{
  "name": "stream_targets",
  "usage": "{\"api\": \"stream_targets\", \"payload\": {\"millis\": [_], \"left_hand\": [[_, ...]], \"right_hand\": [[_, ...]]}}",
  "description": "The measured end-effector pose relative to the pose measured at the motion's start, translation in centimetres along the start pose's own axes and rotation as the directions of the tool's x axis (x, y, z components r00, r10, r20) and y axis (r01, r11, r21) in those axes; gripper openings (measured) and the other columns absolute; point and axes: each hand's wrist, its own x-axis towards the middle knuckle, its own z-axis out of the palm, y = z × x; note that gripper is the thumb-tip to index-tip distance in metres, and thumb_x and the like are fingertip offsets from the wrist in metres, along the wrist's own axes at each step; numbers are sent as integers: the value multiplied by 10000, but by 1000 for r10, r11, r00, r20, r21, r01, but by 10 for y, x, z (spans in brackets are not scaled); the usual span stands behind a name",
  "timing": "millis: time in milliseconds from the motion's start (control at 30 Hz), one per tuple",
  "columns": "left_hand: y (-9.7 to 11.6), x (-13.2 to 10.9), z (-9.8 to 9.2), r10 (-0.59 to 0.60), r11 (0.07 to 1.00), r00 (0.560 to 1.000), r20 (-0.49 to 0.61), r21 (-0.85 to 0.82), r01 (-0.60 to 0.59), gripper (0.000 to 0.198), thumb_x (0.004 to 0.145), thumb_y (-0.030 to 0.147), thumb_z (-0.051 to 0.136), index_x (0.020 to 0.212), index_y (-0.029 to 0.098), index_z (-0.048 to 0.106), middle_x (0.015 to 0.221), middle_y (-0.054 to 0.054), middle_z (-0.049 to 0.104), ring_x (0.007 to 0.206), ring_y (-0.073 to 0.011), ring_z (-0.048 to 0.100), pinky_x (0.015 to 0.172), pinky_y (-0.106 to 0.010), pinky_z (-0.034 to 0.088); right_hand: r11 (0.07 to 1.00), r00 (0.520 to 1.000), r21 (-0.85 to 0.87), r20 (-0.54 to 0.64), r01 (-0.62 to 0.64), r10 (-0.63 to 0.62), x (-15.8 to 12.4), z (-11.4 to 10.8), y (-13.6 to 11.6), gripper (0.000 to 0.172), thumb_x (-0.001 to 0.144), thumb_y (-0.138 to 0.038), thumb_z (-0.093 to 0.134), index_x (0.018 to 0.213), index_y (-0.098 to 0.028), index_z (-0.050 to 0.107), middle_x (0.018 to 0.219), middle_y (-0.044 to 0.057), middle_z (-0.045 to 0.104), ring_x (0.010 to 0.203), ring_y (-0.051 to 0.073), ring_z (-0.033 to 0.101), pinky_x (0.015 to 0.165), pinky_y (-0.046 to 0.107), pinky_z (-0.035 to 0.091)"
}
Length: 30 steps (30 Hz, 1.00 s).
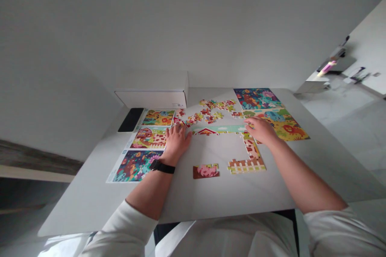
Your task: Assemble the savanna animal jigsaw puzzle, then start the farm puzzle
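Note:
My left hand [177,140] lies palm down, fingers stretched out, at the left end of a joined puzzle strip [223,129] with sky and a red barn roof. At the strip's right end my right hand [261,129] has its fingers drawn together on a puzzle piece, mostly hidden under them. Below it runs a joined right side [252,147] with a cow pattern, meeting a white-fence section [246,167] at the bottom. A separate pig section [206,171] lies nearer to me, left of the fence.
Loose puzzle pieces [211,114] are scattered beyond the strip. Picture sheets [137,164] lie at left beside a black phone [130,120]. Two picture boards [286,122] [257,98] are at right. A white box [152,92] stands against the wall.

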Motion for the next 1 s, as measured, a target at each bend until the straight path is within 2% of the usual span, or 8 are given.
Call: {"api": "stream_targets", "payload": {"millis": [200,333,467,633,733,800,900,1000], "left_hand": [[1,1,-3,39,999,998,54,-39,-37,545,1081,447,520,1589,264,585,1671,-149,543,1573,-371,456,1353,-705,197],[0,1,-1,35,998,998,59,-45,-32,567,1082,461,518,1616,276,555,1706,-140,506,1610,-370,407,1348,-729,176],[0,1,1,38,997,999,-1,-63,-38,545,1078,439,528,1594,271,574,1697,-147,512,1599,-362,424,1354,-706,192],[1,1,-2,61,991,998,-25,-119,-63,509,1064,385,549,1563,294,588,1629,-121,584,1551,-343,486,1360,-678,211],[1,1,-4,59,986,998,-37,-151,-64,494,1063,367,544,1547,281,591,1622,-123,587,1537,-332,501,1357,-664,228],[1,1,-3,59,984,997,-44,-167,-66,488,1060,358,548,1538,267,592,1612,-130,594,1523,-328,513,1356,-655,232],[0,1,-2,56,982,997,-52,-178,-65,478,1049,340,563,1519,259,599,1591,-135,610,1500,-322,532,1355,-637,236],[1,1,-1,55,981,997,-59,-184,-65,466,1042,326,569,1500,251,605,1578,-138,619,1488,-317,543,1347,-615,260]], "right_hand": [[979,990,-203,133,-20,48,56,25,25,354,993,-216,612,1276,-213,826,1354,142,775,1244,302,718,1127,412,513],[970,985,-243,173,23,19,70,43,17,356,976,-196,642,1270,-270,828,1395,111,770,1292,282,696,1159,407,490],[980,978,-184,208,75,-36,77,50,4,349,1018,-251,619,1305,-291,813,1384,84,778,1272,273,707,1135,406,505],[985,984,-154,169,77,-51,96,54,-4,403,1050,-268,575,1406,-236,761,1469,122,726,1342,294,665,1169,417,488],[981,973,-158,216,113,-77,110,58,-3,427,1059,-271,556,1447,-226,729,1556,111,671,1417,289,613,1218,417,450],[977,973,-197,227,84,-37,117,60,-3,412,1057,-279,546,1414,-231,748,1541,115,680,1402,305,620,1202,437,465],[970,987,-242,158,-3,42,127,63,-5,423,1052,-278,533,1413,-226,747,1470,150,711,1342,334,653,1157,474,501],[983,988,-167,149,69,-44,139,70,-11,485,1011,-169,536,1458,-224,718,1535,139,675,1403,310,621,1213,455,463]]}}
